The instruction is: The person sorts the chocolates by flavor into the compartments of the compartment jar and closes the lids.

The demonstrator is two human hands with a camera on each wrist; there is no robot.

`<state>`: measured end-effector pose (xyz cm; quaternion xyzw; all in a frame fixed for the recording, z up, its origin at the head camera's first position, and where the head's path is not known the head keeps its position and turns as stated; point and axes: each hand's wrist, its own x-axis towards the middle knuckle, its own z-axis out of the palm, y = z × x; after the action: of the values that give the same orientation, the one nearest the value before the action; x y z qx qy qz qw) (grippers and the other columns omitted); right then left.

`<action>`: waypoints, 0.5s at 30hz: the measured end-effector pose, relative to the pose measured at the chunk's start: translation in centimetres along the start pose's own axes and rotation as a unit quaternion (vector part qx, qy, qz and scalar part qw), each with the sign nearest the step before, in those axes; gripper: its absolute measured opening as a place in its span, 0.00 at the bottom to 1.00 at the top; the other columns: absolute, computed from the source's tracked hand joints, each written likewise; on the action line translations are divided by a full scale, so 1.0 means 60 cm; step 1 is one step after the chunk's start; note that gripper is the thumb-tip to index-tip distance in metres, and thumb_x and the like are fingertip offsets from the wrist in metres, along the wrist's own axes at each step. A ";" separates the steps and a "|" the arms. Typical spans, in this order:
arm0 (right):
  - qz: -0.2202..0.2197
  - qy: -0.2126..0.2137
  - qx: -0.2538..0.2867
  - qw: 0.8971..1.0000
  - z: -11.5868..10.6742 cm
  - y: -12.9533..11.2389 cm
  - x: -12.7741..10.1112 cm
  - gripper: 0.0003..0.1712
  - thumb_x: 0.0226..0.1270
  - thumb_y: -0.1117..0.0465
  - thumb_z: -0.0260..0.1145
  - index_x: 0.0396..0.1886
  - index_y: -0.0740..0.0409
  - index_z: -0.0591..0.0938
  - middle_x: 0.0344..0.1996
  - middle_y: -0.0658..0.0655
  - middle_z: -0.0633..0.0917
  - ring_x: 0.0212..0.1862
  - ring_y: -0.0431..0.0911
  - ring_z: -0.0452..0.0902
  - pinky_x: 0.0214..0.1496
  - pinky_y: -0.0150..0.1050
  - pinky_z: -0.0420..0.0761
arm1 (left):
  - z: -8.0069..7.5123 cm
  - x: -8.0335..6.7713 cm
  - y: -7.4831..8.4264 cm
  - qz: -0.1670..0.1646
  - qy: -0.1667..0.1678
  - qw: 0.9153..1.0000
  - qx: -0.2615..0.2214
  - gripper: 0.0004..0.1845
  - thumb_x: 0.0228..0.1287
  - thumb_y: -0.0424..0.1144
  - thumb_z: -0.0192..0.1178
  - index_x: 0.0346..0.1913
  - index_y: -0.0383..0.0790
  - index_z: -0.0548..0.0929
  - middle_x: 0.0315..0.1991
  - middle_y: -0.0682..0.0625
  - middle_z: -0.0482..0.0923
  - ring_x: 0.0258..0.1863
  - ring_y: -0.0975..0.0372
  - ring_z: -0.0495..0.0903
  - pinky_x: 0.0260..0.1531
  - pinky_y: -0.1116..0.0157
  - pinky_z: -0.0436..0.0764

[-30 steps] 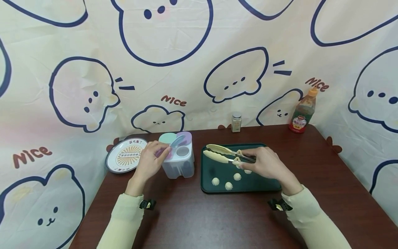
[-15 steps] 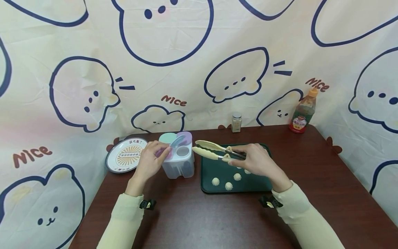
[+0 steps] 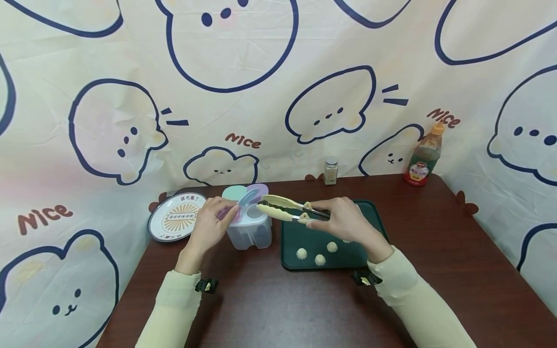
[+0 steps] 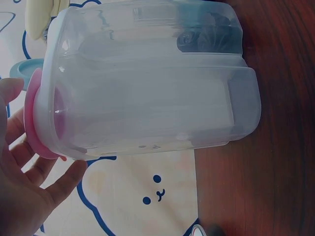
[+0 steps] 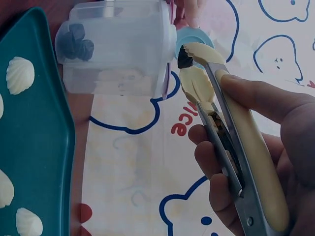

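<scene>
My left hand (image 3: 209, 224) is at the top of a clear plastic container (image 3: 250, 237) and pinches its raised blue lid (image 3: 249, 197). In the left wrist view, its other fingers lie by the pink lid (image 4: 33, 115). My right hand (image 3: 345, 217) grips cream-tipped tongs (image 3: 278, 212), their tips over the container's uncovered round opening. A dark piece (image 5: 185, 59) sits between the tong tips; its exact kind is unclear. Dark shell-shaped pieces (image 4: 211, 39) lie at the container's bottom. Several white shell-shaped pieces (image 3: 332, 247) rest on a dark green tray (image 3: 300, 237).
A white patterned plate (image 3: 163, 234) lies left of the container. Green (image 3: 235, 192) and purple (image 3: 260, 189) lids cover other compartments. Along the back stand a small silver-capped jar (image 3: 330, 171) and a sauce bottle (image 3: 422, 162) with a yellow cap. A printed cloth hangs behind the table.
My right hand has carried the tongs leftward from above the tray to the container's opening. My left hand has stayed at the blue lid.
</scene>
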<state>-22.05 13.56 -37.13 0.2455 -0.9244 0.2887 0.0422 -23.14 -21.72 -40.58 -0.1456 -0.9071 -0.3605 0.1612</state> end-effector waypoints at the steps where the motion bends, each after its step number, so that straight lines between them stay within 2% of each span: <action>1: 0.000 -0.001 0.001 1.000 0.002 -0.002 0.002 0.28 0.57 0.46 0.76 0.58 0.46 0.85 0.17 0.44 0.79 0.18 0.40 0.65 0.20 0.34 0.61 | 0.000 0.000 0.000 0.001 0.000 1.000 0.000 0.16 0.71 0.50 0.60 0.48 0.42 0.88 0.45 0.48 0.84 0.51 0.56 0.74 0.52 0.52 0.72; 8: 0.002 -0.007 -0.004 1.000 0.010 -0.010 0.010 0.29 0.56 0.46 0.76 0.58 0.46 0.85 0.19 0.43 0.81 0.17 0.40 0.62 0.20 0.34 0.59 | 0.000 0.000 0.001 -0.004 -0.002 1.000 -0.001 0.17 0.71 0.51 0.60 0.48 0.42 0.88 0.45 0.48 0.84 0.52 0.56 0.74 0.53 0.52 0.73; 15: 0.011 -0.018 -0.008 1.000 0.011 -0.017 0.015 0.30 0.56 0.46 0.76 0.59 0.46 0.84 0.14 0.46 0.75 0.16 0.41 0.61 0.19 0.34 0.59 | -0.001 0.000 0.003 -0.004 -0.003 1.000 0.000 0.17 0.71 0.51 0.60 0.48 0.42 0.88 0.45 0.48 0.84 0.52 0.56 0.74 0.53 0.52 0.73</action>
<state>-22.33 12.06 -36.95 0.2399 -0.9300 0.2775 0.0242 -23.06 -21.64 -40.45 -0.1425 -0.9083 -0.3605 0.1572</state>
